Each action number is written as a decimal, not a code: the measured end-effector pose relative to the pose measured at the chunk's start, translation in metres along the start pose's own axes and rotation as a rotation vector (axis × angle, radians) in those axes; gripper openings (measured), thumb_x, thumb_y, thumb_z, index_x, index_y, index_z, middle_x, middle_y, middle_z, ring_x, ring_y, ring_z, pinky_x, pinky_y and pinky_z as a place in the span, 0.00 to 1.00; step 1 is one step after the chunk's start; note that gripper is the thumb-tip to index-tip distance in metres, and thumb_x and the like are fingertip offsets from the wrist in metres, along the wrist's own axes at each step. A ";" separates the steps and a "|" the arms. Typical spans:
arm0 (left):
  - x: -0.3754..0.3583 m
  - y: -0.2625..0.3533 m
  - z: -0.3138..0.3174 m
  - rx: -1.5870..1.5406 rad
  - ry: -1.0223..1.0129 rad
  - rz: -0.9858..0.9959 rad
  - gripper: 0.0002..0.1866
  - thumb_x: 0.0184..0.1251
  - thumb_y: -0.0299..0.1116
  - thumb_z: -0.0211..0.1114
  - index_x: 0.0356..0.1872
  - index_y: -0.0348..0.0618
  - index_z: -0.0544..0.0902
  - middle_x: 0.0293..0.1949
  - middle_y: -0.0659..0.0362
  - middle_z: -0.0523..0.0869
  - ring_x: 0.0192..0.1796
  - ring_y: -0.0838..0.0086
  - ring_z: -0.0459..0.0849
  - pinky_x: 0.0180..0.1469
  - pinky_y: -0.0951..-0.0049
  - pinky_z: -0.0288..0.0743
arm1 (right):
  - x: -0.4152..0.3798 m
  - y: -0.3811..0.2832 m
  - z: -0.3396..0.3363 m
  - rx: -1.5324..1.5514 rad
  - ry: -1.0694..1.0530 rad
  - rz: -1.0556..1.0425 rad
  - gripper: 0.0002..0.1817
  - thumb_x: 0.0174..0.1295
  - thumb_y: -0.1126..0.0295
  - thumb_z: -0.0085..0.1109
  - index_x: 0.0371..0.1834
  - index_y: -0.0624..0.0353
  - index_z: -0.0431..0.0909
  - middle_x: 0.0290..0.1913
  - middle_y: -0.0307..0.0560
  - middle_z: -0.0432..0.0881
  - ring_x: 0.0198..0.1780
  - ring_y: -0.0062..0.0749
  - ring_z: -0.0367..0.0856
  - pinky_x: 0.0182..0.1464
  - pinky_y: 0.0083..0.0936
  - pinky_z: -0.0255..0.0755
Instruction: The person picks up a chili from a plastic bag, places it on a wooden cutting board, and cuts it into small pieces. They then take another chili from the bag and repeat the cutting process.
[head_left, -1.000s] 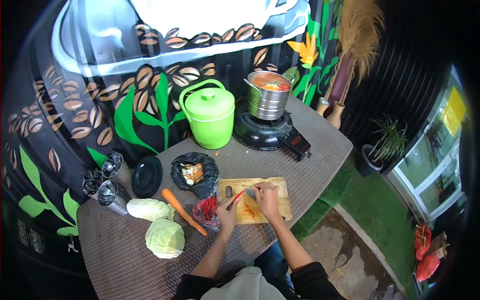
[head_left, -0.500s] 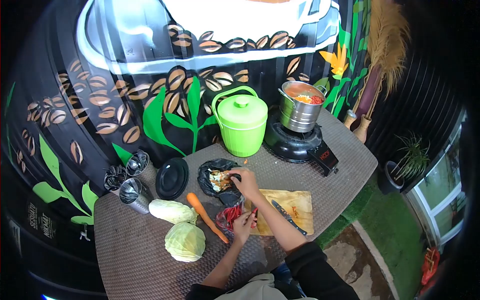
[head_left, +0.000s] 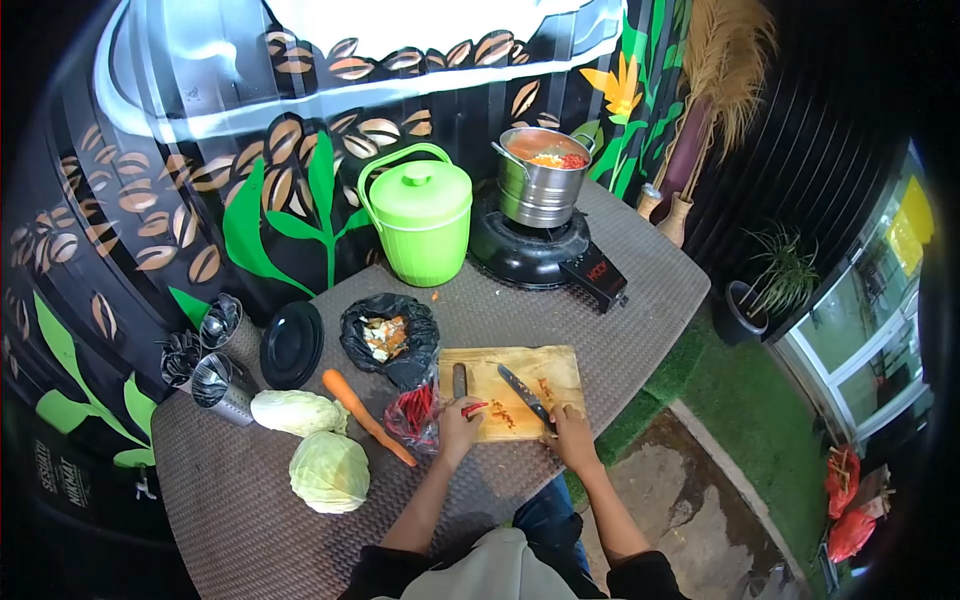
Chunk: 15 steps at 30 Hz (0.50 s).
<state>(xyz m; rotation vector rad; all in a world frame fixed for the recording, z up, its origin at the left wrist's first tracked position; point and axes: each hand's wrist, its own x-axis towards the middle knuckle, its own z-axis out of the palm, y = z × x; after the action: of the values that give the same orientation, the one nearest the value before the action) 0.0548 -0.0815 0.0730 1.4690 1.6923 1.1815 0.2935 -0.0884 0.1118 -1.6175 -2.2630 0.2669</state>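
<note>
My left hand (head_left: pixel 459 430) is closed around a red chili (head_left: pixel 475 408) at the left edge of the wooden cutting board (head_left: pixel 467 357). At the board's near right corner, my right hand (head_left: pixel 573 438) is closed at the handle end of a dark knife (head_left: pixel 522 391), whose blade lies slanted over the board. Small chopped red bits (head_left: pixel 502 415) are scattered on the wood. Just left of my left hand, a clear plastic bag of red chilies (head_left: pixel 412 412) rests on the table.
A carrot (head_left: pixel 368 418), a napa cabbage (head_left: pixel 298 412) and a round cabbage (head_left: pixel 329 472) lie left. Behind are a black bag of scraps (head_left: pixel 388 338), black plates (head_left: pixel 292 345), cutlery holders (head_left: pixel 224 388), a green lidded bucket (head_left: pixel 424 220) and a steel pot (head_left: pixel 541 190) on a black stove (head_left: pixel 530 245).
My right hand has moved from the black scrap bag down to the knife and closed on it. My left hand keeps the chili, now at the board's left edge. The view has shifted.
</note>
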 end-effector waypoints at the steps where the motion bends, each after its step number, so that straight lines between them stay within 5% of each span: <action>1: 0.003 -0.004 0.005 0.040 0.008 0.053 0.11 0.53 0.25 0.69 0.40 0.38 0.84 0.35 0.54 0.84 0.36 0.67 0.83 0.39 0.70 0.75 | -0.003 0.003 0.004 -0.003 0.002 0.007 0.21 0.48 0.69 0.69 0.43 0.59 0.70 0.39 0.56 0.75 0.45 0.52 0.77 0.45 0.44 0.70; 6: 0.015 -0.007 0.020 0.112 0.012 0.229 0.13 0.54 0.25 0.70 0.43 0.37 0.85 0.37 0.49 0.84 0.39 0.58 0.84 0.42 0.68 0.77 | -0.022 -0.009 0.012 0.415 0.024 0.119 0.24 0.51 0.78 0.62 0.53 0.62 0.68 0.47 0.61 0.76 0.50 0.60 0.75 0.52 0.45 0.69; 9: 0.019 -0.007 0.021 0.096 -0.033 0.152 0.11 0.56 0.25 0.67 0.41 0.36 0.85 0.39 0.47 0.84 0.41 0.54 0.84 0.46 0.64 0.77 | -0.037 -0.022 0.021 0.415 0.114 0.140 0.25 0.54 0.81 0.57 0.57 0.63 0.66 0.49 0.65 0.73 0.51 0.61 0.73 0.52 0.46 0.68; 15: 0.014 0.004 0.017 -0.008 -0.060 0.110 0.12 0.61 0.31 0.67 0.43 0.35 0.84 0.40 0.46 0.85 0.42 0.59 0.86 0.45 0.68 0.78 | -0.036 -0.027 0.022 0.388 0.166 0.259 0.24 0.56 0.77 0.54 0.58 0.61 0.65 0.45 0.64 0.71 0.50 0.62 0.72 0.52 0.47 0.69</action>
<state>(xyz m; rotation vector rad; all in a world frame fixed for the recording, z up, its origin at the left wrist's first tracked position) 0.0687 -0.0639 0.0712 1.5941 1.5822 1.1879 0.2716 -0.1307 0.0949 -1.6466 -1.7468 0.5741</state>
